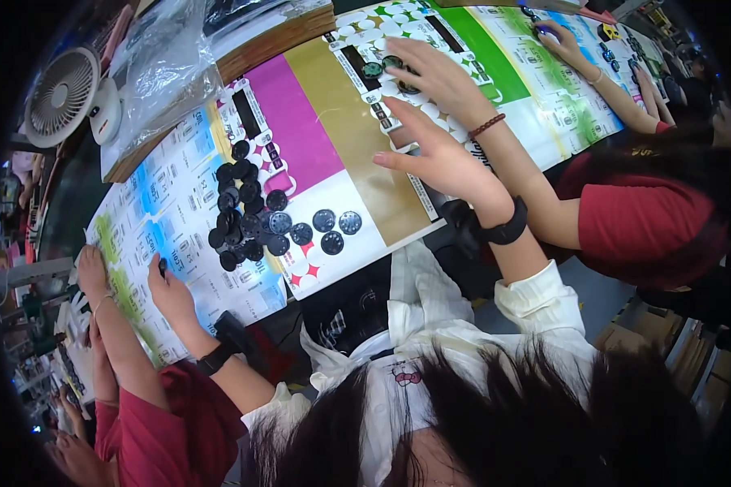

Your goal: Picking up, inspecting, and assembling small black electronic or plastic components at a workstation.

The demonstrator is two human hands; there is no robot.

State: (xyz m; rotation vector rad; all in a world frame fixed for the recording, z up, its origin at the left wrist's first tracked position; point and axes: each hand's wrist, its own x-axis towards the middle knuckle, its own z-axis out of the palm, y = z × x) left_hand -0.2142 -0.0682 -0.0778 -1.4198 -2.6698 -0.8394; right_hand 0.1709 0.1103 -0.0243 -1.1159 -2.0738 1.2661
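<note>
While left hand (pixel 171 290) pinches dark disc (pixel 163 265) on sheet (pixel 179 211), right hand (pixel 442 158) hovers, grip spread.

A factory assembly bench: workers side by side over printed card sheets (pixel 325 154) and black discs (pixel 248 215).

the left hand (pixel 171 290) pinches something small and dark, too small to tell what it is. the right hand (pixel 442 158) hides part of the printed sheet (pixel 357 138) beneath its palm, and its fingertips blur against the pale labels. within the pile of black discs (pixel 244 215), lower discs are buried under upper ones. print on the sheets is too fine to make out. a co-worker's hand (pixel 430 73) covers a few dark discs. the fan (pixel 61 96) is cropped by the dark rim.
</note>
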